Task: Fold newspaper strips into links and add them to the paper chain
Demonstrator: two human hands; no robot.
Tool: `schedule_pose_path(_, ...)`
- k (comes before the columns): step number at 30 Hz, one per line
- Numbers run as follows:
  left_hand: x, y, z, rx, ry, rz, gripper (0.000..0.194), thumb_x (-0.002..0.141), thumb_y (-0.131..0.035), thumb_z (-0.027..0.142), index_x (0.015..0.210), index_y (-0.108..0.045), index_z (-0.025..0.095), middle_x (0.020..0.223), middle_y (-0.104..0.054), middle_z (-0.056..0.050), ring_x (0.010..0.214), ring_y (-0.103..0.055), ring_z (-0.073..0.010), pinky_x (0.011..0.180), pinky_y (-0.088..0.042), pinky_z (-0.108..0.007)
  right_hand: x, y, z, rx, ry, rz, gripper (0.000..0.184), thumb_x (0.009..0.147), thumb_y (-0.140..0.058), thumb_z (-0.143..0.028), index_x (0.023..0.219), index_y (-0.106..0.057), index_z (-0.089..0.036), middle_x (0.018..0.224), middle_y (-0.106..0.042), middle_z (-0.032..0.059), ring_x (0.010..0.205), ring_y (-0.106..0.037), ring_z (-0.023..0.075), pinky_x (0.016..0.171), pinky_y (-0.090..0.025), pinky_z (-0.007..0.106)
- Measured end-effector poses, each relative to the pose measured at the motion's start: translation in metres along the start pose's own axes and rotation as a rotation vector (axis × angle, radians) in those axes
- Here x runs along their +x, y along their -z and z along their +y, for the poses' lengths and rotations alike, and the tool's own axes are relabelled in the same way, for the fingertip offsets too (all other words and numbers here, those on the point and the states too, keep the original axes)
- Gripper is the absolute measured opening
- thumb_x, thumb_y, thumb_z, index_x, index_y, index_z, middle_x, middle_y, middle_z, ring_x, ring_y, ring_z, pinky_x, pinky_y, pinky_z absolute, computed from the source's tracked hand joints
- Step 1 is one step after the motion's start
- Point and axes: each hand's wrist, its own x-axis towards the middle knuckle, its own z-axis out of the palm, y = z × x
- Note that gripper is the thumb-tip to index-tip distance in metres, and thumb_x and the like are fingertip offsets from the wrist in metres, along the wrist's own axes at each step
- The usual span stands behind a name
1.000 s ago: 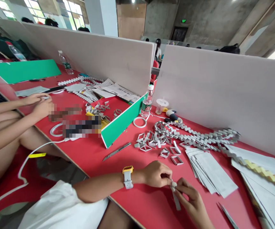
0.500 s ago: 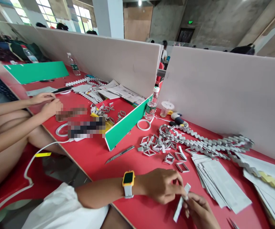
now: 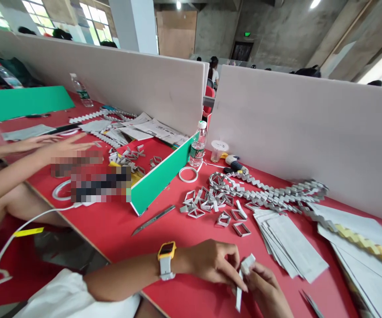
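My left hand, with a yellow-and-white watch on its wrist, is closed on a narrow folded paper strip. My right hand pinches the same strip from the other side. One end of the strip stands up bent, while the other points down toward the red table. Beyond my hands lie loose folded paper links in diamond shapes. Flat paper strips are stacked to the right, near a long zigzag paper chain.
A craft knife and scissors-like metal tips lie on the table. Around the far side are a tape roll, a water bottle, a lidded cup and a green divider. A co-worker's hands are at left.
The view has swung to the right. The strip between my hands was straight and now has a bend at its upper end. The co-worker's fingers have spread out.
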Motion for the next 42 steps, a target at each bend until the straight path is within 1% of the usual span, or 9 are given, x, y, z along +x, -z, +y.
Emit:
schedule_pose_path(3, 0.001, 0.002, 0.010, -0.044, 0.062, 0.059, 0.051, 0.098, -0.033, 0.053, 0.096, -0.078, 0.028, 0.101, -0.062, 0.005, 0.086, -0.058, -0.0035, 0.079, -0.041, -0.015, -0.002, -0.005, 0.000, -0.032, 0.044, 0.064, 0.032, 0.064, -0.086, -0.046, 0.060, -0.071, -0.019, 0.057, -0.057, 0.0008, 0.057, -0.047, 0.0119, 0.058, -0.042, 0.027)
schedule_pose_path(10, 0.009, 0.001, 0.013, -0.281, 0.276, 0.105, 0.047, 0.087, -0.052, 0.062, 0.084, -0.074, 0.021, 0.098, -0.060, 0.000, 0.082, -0.055, -0.0066, 0.078, -0.045, -0.019, -0.005, -0.011, 0.003, -0.008, 0.077, 0.146, 0.036, 0.060, -0.087, -0.053, 0.065, -0.073, -0.020, 0.064, -0.063, 0.0038, 0.060, -0.052, 0.0143, 0.060, -0.047, 0.028)
schedule_pose_path(14, 0.010, -0.003, 0.010, -0.350, 0.333, 0.147, 0.042, 0.088, -0.054, 0.057, 0.090, -0.071, 0.018, 0.096, -0.065, 0.000, 0.083, -0.059, -0.0076, 0.078, -0.046, -0.021, -0.006, -0.010, 0.001, -0.058, 0.150, 0.169, 0.036, 0.063, -0.086, -0.051, 0.062, -0.070, -0.019, 0.060, -0.060, 0.0018, 0.058, -0.050, 0.0126, 0.059, -0.045, 0.027)
schedule_pose_path(18, 0.010, -0.006, 0.006, -0.409, 0.396, 0.132, 0.032, 0.087, -0.060, 0.048, 0.091, -0.070, 0.018, 0.090, -0.068, 0.000, 0.079, -0.061, -0.0084, 0.071, -0.047, -0.020, -0.007, -0.008, -0.002, -0.183, 0.191, 0.117, 0.034, 0.072, -0.080, -0.049, 0.065, -0.069, -0.018, 0.060, -0.059, 0.0016, 0.057, -0.052, 0.0132, 0.058, -0.043, 0.027)
schedule_pose_path(21, 0.010, -0.007, 0.005, -0.414, 0.402, 0.131, 0.028, 0.085, -0.062, 0.044, 0.088, -0.070, 0.017, 0.086, -0.069, 0.000, 0.075, -0.060, -0.0075, 0.069, -0.047, -0.018, -0.007, -0.005, -0.003, -0.252, 0.204, 0.093, 0.035, 0.076, -0.077, -0.050, 0.067, -0.069, -0.018, 0.062, -0.061, 0.0025, 0.058, -0.054, 0.0141, 0.059, -0.044, 0.028)
schedule_pose_path(25, 0.011, -0.005, 0.008, -0.413, 0.386, 0.146, 0.035, 0.084, -0.060, 0.051, 0.082, -0.070, 0.017, 0.085, -0.069, 0.002, 0.077, -0.060, -0.0067, 0.069, -0.045, -0.017, -0.006, -0.001, 0.000, -0.295, 0.196, 0.095, 0.036, 0.077, -0.075, -0.052, 0.068, -0.069, -0.018, 0.061, -0.061, 0.0027, 0.058, -0.054, 0.0143, 0.059, -0.045, 0.027)
schedule_pose_path(29, 0.010, -0.004, 0.012, -0.420, 0.472, 0.141, 0.035, 0.082, -0.065, 0.051, 0.077, -0.068, 0.017, 0.082, -0.068, 0.004, 0.075, -0.059, -0.0060, 0.070, -0.046, -0.017, -0.006, 0.000, 0.001, -0.327, 0.226, 0.068, 0.036, 0.078, -0.074, -0.052, 0.068, -0.069, -0.018, 0.062, -0.062, 0.0033, 0.058, -0.055, 0.0150, 0.058, -0.045, 0.027)
schedule_pose_path(36, 0.007, -0.004, 0.013, -0.337, 0.464, 0.130, 0.037, 0.088, -0.054, 0.048, 0.086, -0.067, 0.014, 0.084, -0.069, 0.007, 0.077, -0.062, -0.0032, 0.072, -0.046, -0.016, -0.005, 0.001, 0.000, -0.404, 0.266, 0.066, 0.035, 0.082, -0.070, -0.051, 0.067, -0.068, -0.019, 0.060, -0.060, 0.0032, 0.059, -0.055, 0.0160, 0.060, -0.046, 0.028)
schedule_pose_path(42, 0.008, -0.007, 0.006, -0.329, 0.434, 0.219, 0.031, 0.087, -0.057, 0.037, 0.106, -0.061, 0.013, 0.090, -0.073, 0.003, 0.080, -0.067, -0.0047, 0.066, -0.046, -0.013, -0.003, 0.005, 0.002, -0.438, 0.236, 0.051, 0.036, 0.081, -0.070, -0.054, 0.070, -0.067, -0.019, 0.063, -0.058, 0.0023, 0.058, -0.052, 0.0150, 0.057, -0.042, 0.027)
